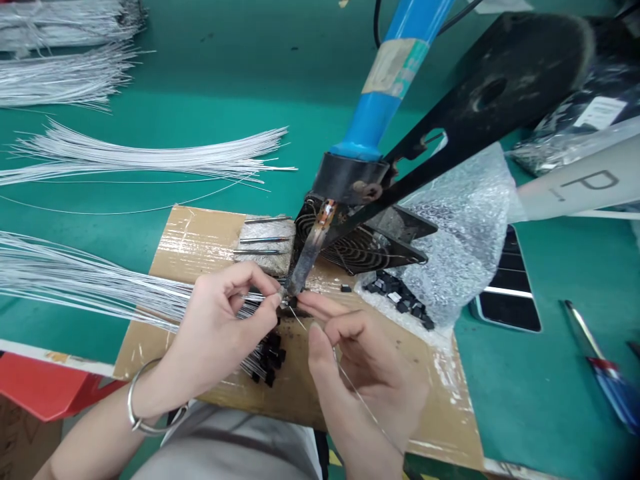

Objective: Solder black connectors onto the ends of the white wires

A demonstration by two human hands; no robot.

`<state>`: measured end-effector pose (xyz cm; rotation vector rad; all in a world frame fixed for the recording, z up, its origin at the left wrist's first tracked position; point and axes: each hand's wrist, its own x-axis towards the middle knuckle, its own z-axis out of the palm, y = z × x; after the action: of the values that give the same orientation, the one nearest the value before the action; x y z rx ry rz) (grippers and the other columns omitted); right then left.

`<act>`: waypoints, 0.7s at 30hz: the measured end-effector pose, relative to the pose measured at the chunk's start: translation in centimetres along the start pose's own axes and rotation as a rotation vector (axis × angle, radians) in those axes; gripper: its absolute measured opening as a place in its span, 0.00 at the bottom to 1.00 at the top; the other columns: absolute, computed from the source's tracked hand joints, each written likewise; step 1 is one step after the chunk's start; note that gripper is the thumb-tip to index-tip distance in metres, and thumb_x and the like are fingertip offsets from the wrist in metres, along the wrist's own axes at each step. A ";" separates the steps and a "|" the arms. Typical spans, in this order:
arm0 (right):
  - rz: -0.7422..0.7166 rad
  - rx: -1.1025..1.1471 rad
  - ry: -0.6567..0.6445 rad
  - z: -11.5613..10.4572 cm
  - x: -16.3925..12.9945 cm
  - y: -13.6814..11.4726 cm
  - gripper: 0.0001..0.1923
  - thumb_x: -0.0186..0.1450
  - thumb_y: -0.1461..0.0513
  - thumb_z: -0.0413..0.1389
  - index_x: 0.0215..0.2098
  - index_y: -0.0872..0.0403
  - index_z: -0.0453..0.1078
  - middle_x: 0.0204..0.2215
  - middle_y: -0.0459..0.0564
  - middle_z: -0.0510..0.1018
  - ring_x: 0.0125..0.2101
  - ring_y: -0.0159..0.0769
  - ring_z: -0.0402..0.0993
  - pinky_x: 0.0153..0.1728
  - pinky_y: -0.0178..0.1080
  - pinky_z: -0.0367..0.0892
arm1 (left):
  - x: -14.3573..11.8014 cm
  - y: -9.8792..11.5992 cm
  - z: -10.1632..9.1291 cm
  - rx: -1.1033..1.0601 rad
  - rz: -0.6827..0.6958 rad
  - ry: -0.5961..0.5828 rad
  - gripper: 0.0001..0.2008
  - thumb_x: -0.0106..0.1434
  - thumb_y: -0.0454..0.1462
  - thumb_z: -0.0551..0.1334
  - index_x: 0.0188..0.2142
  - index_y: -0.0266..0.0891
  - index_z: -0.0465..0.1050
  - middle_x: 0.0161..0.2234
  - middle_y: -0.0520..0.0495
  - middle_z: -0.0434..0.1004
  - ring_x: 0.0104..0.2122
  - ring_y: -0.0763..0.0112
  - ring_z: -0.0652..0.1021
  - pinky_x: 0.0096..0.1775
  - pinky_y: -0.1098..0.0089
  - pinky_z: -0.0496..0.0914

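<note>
Green bench, taped cardboard pad (200, 240) shielding it. Your left hand (220, 327) pinches a white wire (100, 283) against the fixed soldering iron tip (300, 273); your right hand (360, 360) pinches solder wire (350, 383) there, fed from below. Fan (360, 243) sits just behind, likely for fumes.

The table (215, 73) is a bright teal green, with a brown cardboard sheet (200, 247) on it, shiny under clear tape. Left of the cardboard, silver-white wires (75, 280) fan out. Above it, the soldering iron (385, 100) has a blue handle with a beige tape band, and a black stand (480, 100). Small black parts (267, 357) dot the cardboard, and there's a red box (45, 390) at its lower left.
</note>
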<state>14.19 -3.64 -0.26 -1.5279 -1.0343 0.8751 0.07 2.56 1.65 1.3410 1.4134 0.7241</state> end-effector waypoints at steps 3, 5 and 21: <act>0.005 -0.004 0.005 0.0 -0.1 0.0 0.10 0.67 0.63 0.59 0.28 0.49 0.67 0.45 0.48 0.86 0.49 0.40 0.83 0.50 0.41 0.74 | 0.1 -0.1 0.0 0.004 -0.007 0.007 0.04 0.60 0.36 0.63 0.29 0.40 0.74 0.32 0.47 0.81 0.33 0.66 0.78 0.30 0.68 0.64; 0.014 -0.003 -0.003 0.1 -0.1 0.1 0.10 0.67 0.62 0.59 0.28 0.49 0.67 0.45 0.49 0.86 0.49 0.40 0.83 0.50 0.42 0.74 | 0.2 -0.1 0.0 0.011 -0.023 0.010 0.04 0.59 0.37 0.63 0.29 0.39 0.74 0.32 0.46 0.80 0.33 0.65 0.78 0.31 0.67 0.65; 0.007 -0.006 0.015 0.1 0.1 0.0 0.11 0.67 0.62 0.61 0.28 0.49 0.67 0.43 0.48 0.86 0.49 0.40 0.83 0.48 0.41 0.74 | 0.2 0.3 0.0 -0.011 -0.028 -0.019 0.03 0.59 0.36 0.63 0.29 0.39 0.74 0.32 0.47 0.80 0.33 0.66 0.78 0.31 0.68 0.65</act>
<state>14.13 -3.49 -0.27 -1.5424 -1.0223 0.8653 0.25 2.78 1.90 1.3137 1.4085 0.6978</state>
